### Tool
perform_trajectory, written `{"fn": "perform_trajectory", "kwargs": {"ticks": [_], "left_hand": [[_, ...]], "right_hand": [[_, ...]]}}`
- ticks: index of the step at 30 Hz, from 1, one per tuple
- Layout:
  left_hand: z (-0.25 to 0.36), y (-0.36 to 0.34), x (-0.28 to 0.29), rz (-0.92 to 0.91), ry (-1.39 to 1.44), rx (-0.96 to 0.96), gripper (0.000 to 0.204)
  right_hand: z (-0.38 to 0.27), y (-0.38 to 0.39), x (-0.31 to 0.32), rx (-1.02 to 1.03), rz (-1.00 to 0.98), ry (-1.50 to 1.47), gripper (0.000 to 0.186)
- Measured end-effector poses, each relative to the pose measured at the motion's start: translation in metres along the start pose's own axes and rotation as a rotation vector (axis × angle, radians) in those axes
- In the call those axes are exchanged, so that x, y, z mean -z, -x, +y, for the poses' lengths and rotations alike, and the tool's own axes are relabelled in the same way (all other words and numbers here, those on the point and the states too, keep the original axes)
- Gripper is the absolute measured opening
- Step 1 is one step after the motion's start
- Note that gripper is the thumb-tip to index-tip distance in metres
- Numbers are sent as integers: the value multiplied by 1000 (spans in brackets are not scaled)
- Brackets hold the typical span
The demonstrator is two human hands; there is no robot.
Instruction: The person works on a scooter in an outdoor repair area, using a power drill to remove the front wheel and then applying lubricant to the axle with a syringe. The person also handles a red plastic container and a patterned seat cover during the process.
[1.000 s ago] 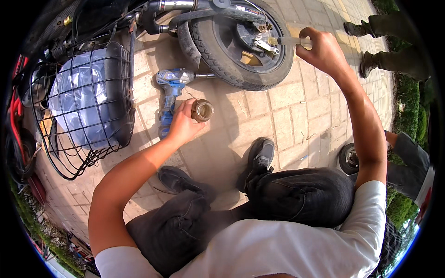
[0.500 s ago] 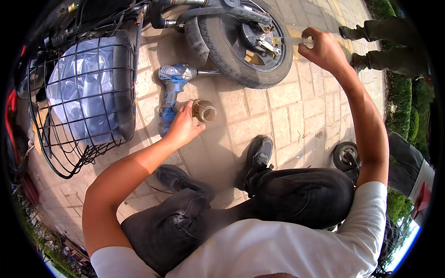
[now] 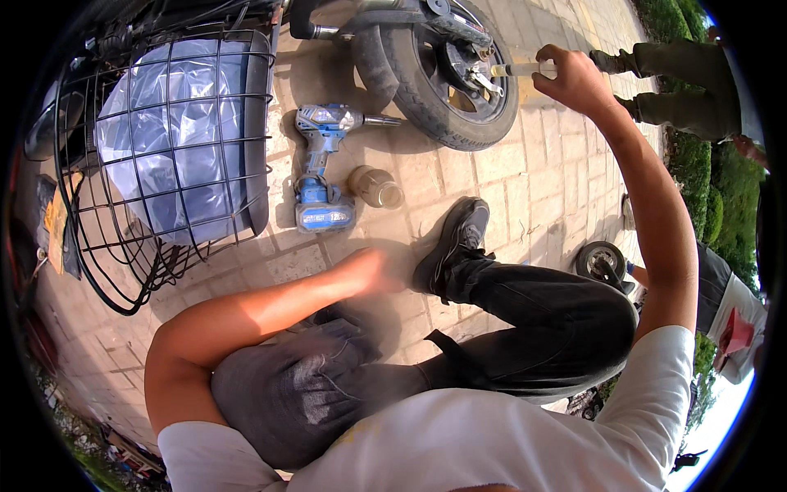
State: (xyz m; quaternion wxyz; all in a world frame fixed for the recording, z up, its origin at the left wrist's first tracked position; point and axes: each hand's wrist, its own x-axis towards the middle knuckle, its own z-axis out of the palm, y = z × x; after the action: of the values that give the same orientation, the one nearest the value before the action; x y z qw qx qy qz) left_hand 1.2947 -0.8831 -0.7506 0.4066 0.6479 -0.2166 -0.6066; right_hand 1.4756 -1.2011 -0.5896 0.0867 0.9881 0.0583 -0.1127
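Observation:
My right hand (image 3: 574,78) is closed on a clear syringe-like tube (image 3: 518,70) holding some yellowish liquid. Its tip meets the metal fitting (image 3: 487,79) at the hub of a black wheel (image 3: 407,92) lying on its side. Low over the paving, near my shoes, my left hand (image 3: 373,272) is smeared by motion, so its fingers cannot be read. Beyond it a brownish glass jar (image 3: 377,187) stands on the bricks, touched by neither hand. Close beside the jar lies a blue cordless drill (image 3: 318,160), its bit toward the tyre.
A black wire basket (image 3: 269,135) with a clear plastic bag (image 3: 176,123) is at the left, on the tipped vehicle. People stand at the right, one in dark trousers (image 3: 680,90). A small wheel (image 3: 601,262) lies near my right knee.
My left hand has let go of the jar and drawn back toward my knees. The jar stays beside the drill. My right hand still holds the tube at the hub.

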Motion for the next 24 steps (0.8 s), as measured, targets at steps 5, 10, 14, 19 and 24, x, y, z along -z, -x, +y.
{"fn": "perform_trajectory", "kwargs": {"ticks": [5, 10, 14, 19, 24], "left_hand": [[39, 8, -8, -157, -26, -191, 51], [108, 36, 12, 27, -148, -458, 40], [150, 44, 23, 285, -180, -614, 33], [182, -10, 60, 712, -243, -743, 28], [214, -98, 105, 1263, -63, -791, 43]], "right_hand": [[17, -4, -2, 114, 11, -43, 40], [43, -15, -20, 224, 101, -405, 37], [35, -19, -25, 71, 177, -504, 38], [41, -23, -47, -73, 283, -763, 30], [41, -14, -72, -61, 407, -1096, 23]]}}
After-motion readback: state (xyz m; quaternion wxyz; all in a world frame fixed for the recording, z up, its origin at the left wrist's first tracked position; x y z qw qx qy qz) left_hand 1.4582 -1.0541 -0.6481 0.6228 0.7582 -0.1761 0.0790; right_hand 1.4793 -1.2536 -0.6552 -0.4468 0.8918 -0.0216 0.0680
